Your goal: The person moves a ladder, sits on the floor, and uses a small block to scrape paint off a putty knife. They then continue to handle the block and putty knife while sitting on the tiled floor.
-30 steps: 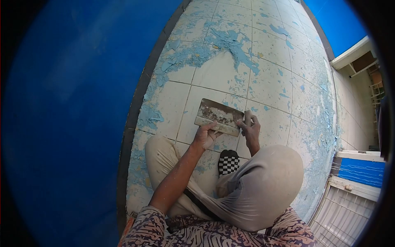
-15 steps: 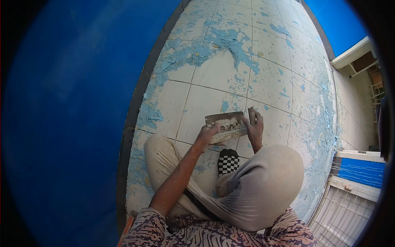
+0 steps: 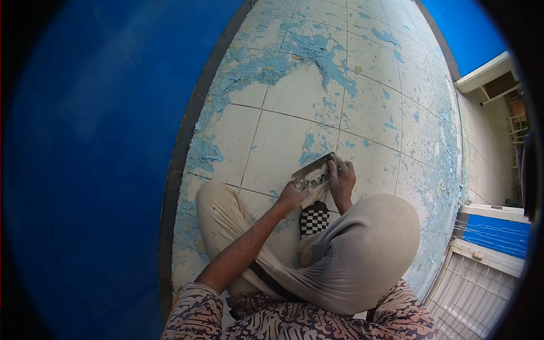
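In front of my crossed legs, my left hand (image 3: 293, 196) is closed on the near left end of a rectangular metal trowel (image 3: 310, 169) crusted with whitish residue. The trowel is tilted above the tiles. At its right end my right hand (image 3: 342, 180) is closed, its fingers wrapped round a short dark handle, most of it hidden by the fingers. Both hands are dusty. My foot in a black-and-white checkered sock (image 3: 314, 220) is just below the trowel.
Blue paint flakes (image 3: 314, 51) litter the white tiled floor (image 3: 294, 102), heaped thickest ahead. A blue wall (image 3: 96, 158) with a dark skirting (image 3: 190, 122) rises on the left. At the right are a ledge, a doorway and a white barred grille (image 3: 467, 289).
The trowel has turned so its right end points further up and away, and its face shows narrower. My right hand has shifted left and my left hand slightly down and right.
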A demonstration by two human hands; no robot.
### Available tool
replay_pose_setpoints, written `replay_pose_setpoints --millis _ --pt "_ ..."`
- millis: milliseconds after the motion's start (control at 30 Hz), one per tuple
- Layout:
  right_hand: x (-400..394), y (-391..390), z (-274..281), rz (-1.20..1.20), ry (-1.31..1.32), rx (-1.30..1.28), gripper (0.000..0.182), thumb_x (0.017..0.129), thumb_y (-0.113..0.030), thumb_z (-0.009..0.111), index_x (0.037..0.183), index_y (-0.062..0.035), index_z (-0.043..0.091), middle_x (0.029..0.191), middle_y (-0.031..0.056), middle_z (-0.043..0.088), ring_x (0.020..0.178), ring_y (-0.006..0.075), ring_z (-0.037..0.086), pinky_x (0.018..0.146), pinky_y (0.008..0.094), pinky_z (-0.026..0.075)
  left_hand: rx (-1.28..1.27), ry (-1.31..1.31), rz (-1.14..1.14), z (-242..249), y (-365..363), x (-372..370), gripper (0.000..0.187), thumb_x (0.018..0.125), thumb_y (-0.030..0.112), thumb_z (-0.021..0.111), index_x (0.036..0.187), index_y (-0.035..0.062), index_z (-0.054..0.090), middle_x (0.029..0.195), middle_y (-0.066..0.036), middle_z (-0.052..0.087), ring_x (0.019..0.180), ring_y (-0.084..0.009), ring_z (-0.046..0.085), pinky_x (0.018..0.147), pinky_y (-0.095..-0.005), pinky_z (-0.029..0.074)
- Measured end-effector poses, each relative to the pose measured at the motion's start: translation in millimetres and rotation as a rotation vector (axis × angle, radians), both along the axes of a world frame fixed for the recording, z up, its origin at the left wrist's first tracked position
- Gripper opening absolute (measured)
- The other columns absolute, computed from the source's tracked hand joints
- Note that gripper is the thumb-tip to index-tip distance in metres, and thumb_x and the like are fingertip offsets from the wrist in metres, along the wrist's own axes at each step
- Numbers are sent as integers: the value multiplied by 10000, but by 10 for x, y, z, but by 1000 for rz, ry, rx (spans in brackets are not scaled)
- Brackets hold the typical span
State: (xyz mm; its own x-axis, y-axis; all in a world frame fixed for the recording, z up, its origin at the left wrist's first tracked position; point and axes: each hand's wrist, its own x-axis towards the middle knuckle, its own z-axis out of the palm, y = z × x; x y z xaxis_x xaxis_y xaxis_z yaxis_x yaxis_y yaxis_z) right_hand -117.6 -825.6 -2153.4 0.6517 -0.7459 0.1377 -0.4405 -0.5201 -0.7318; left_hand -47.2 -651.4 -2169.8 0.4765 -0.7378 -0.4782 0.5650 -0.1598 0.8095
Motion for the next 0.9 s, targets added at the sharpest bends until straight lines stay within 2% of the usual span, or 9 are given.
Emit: replay_pose_setpoints --millis 67,167,300,567,633,733,767,833,900 --pt "-43 172 -29 55 -55 -101 266 888 -141 707 1147 -92 742 999 159 634 891 324 644 756 399 524 83 -294 -57 117 -8 -88 518 900 156 724 1348 -2 518 1201 -108 660 1024 -156 644 900 -307 527" --pt "-164 325 64 325 -213 -204 269 899 -104 691 1163 -84 736 1036 162 620 923 330 633 760 392 523 112 -300 -117 114 3 -114 534 896 150 723 1363 9 506 1219 -93 652 1077 -165 615 949 -323 507" --pt "-142 111 94 243 -66 1 303 900 -61 685 1201 -37 716 1023 167 622 959 305 622 837 361 508 147 -379 -141 92 3 -144 541 899 143 719 1373 10 495 1222 -97 643 1085 -170 616 949 -331 510" --pt "-234 120 127 329 -117 -77 289 903 -73 696 1190 -71 726 1011 136 658 927 303 646 839 367 519 87 -383 -84 135 -44 -151 530 901 150 698 1366 -12 501 1186 -127 659 1118 -196 614 1003 -352 481" --pt "-224 -71 -10 367 -276 -142 244 936 -121 691 1165 -43 721 982 96 688 777 201 632 700 304 511 153 -379 -146 171 -66 -105 535 907 147 687 1375 -17 486 1184 -126 658 1138 -204 606 1022 -355 467" --pt "-203 -78 267 48 -308 846 318 991 -215 659 1213 12 646 899 25 689 598 5 464 485 182 333 177 -351 -138 94 -87 -151 514 903 178 684 1344 -20 511 1166 -157 671 1103 -235 636 978 -374 491" --pt "-204 -64 222 48 -308 848 318 991 -215 659 1213 12 646 899 25 689 598 5 464 485 182 333 126 -339 -79 22 -91 -162 492 892 213 691 1303 -19 551 1149 -187 685 1049 -259 676 916 -388 530" --pt "-194 -69 123 77 -355 795 305 983 -186 657 1218 9 653 984 95 713 859 146 657 795 288 530 101 -238 -76 -125 -101 -128 490 900 231 689 1294 -27 553 1151 -190 683 1043 -267 679 922 -391 525" --pt "-193 -113 102 45 -327 718 317 980 -195 663 1218 14 648 974 92 714 836 145 660 778 283 532 77 -134 -69 30 -105 -68 490 908 249 687 1286 -34 555 1153 -193 681 1037 -276 682 928 -394 521"
